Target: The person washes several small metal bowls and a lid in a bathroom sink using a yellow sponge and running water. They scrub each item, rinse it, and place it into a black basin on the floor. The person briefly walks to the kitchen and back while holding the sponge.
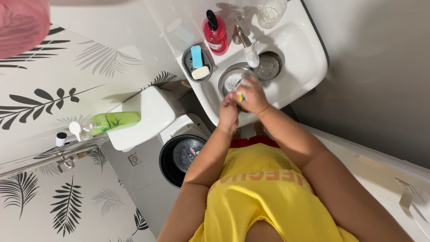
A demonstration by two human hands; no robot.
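1. Nearest the camera I see a yellow shirt [264,197] and both forearms reaching out over a white sink [309,58].
2. Left hand [229,110]: fingers curled in, held low at the near rim of the sink. It touches the right hand; I cannot tell what it grips, if anything.
3. Right hand [253,94]: fingers closed around a small yellow and green object [241,97], seemingly a scrubbing sponge, mostly hidden by the fingers. The hand sits over a round steel bowl [233,78].
4. The steel bowl lies in the sink basin, partly covered by the hands; its inside looks wet or soapy.
5. Just beyond it, a second round steel piece [268,66] sits under the faucet [245,42].
6. Left of the faucet, on the sink ledge: a grey soap dish [197,65] with a blue bar and a cream bar, then a red pump bottle [215,33].
7. Farthest, at the back edge: a clear glass [271,11].
8. To the left, below the sink: a white toilet tank [143,116] with a green bottle [114,121] lying on it, and a black bucket [181,157] on the floor.
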